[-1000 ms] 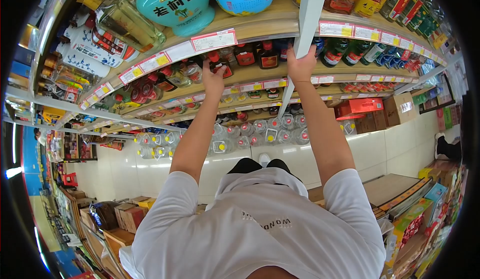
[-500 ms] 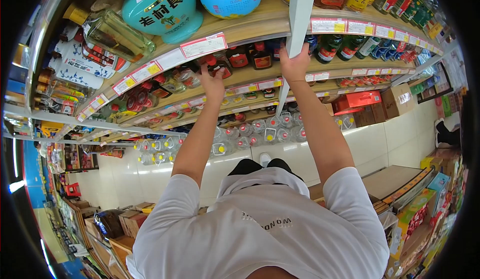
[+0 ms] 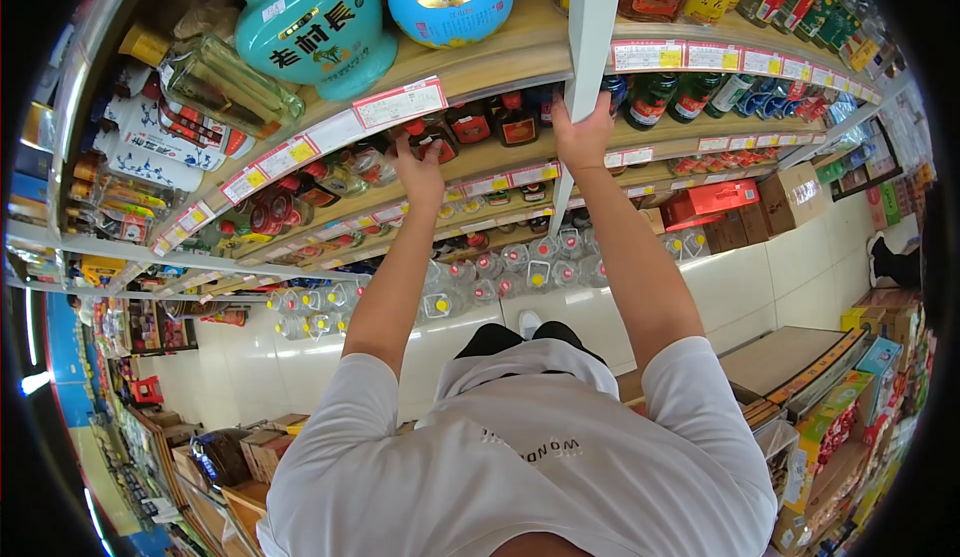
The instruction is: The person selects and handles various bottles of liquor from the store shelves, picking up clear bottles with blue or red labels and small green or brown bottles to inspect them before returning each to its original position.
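My left hand (image 3: pixel 418 172) reaches into the second shelf. Its thumb and fingers are apart, at a small dark bottle with a red cap (image 3: pixel 415 129); they seem to touch it, but a firm grip does not show. My right hand (image 3: pixel 584 137) is wrapped round the white shelf post (image 3: pixel 588 47), thumb on one side and fingers on the other. Just right of the left hand's bottle stand dark bottles with red labels (image 3: pixel 468 127). Green bottles (image 3: pixel 652 97) line the same shelf beyond the post.
Above my left hand, a large turquoise bottle (image 3: pixel 315 32) and a round blue bottle (image 3: pixel 450 2) stand on the upper shelf. Price tags (image 3: pixel 400 105) run along the shelf edges. Clear plastic jugs (image 3: pixel 437 305) stand on the floor below. Cartons (image 3: pixel 790 197) sit by the shelf's right end.
My left hand has shifted slightly, its fingers closer together at the red-capped bottle. My right hand stays on the post. The whole view has moved a little.
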Tool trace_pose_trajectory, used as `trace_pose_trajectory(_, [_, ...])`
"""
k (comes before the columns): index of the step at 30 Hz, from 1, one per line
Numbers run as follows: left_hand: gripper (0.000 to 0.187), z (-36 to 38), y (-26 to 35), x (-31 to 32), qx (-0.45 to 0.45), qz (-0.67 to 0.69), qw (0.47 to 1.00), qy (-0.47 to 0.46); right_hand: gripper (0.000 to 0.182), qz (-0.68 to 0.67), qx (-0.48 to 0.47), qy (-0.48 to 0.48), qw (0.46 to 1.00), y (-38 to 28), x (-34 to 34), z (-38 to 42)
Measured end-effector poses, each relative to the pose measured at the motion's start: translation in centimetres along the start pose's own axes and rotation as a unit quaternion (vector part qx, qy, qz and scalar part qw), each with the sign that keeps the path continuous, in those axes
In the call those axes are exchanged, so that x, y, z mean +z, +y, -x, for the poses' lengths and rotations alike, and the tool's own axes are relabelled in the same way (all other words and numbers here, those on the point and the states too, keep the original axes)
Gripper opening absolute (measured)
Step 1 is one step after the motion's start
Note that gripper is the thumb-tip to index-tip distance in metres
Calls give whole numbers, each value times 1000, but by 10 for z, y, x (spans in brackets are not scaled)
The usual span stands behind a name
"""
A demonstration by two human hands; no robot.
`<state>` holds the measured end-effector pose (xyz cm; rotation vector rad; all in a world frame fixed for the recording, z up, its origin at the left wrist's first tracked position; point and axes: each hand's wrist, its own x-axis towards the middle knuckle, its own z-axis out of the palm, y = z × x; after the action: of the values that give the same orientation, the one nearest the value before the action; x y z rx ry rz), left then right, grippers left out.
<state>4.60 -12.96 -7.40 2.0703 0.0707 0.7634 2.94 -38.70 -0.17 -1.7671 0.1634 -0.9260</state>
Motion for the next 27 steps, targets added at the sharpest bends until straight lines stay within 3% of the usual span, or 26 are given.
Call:
trace_pose_trajectory(9, [61,-1,13,-4,-31,0,999,-29,40,-5,13,-9,1000,6,1,-1])
trace_pose_trajectory(12, [64,-1,8,0,-21,67,997,-10,40,1,9,-9,1000,3,0,0])
trace_pose_trajectory(15, [70,2,8,0,-10,24,1000,-12,40,9,-2,-8,1000,3,0,0])
trace_pose_trajectory(18, [70,5,9,3,-15,168,986,-21,39,-7,1,-8,1000,3,0,0])
trace_pose_trajectory(24, [74,45,29,-5,20,-4,997,73,39,-13,-15,1,1000,7,2,-1])
trace_pose_trajectory(27, [75,68,49,6,102,-2,994,-34,39,-5,-23,-1,1000,9,2,-1])
